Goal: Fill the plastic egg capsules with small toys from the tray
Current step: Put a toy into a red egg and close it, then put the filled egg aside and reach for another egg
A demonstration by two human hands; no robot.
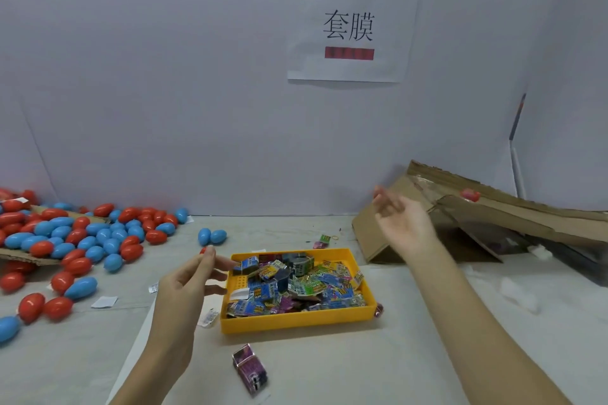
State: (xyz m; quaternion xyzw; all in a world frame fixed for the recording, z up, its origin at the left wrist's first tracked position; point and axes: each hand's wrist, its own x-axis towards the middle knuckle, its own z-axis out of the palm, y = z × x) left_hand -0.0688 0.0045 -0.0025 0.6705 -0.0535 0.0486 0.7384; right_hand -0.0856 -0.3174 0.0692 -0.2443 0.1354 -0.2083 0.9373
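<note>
A yellow tray (296, 322) at the table's middle holds several small packaged toys (296, 283). Red and blue egg capsules (82, 233) lie heaped at the left, and two blue ones (212, 236) sit apart behind the tray. My left hand (194, 276) hovers at the tray's left edge with fingers apart and nothing between them. A bit of red (203, 250) shows behind its fingertip; whether they touch I cannot tell. My right hand (404, 220) is raised, palm open and blurred, in front of the cardboard. A blurred red capsule (470, 196) is on or just over the cardboard.
A flattened cardboard box (510, 217) slopes across the back right. A small purple toy box (251, 370) lies in front of the tray. Paper scraps (104, 301) lie near the capsules. A sign (352, 26) hangs on the white wall behind.
</note>
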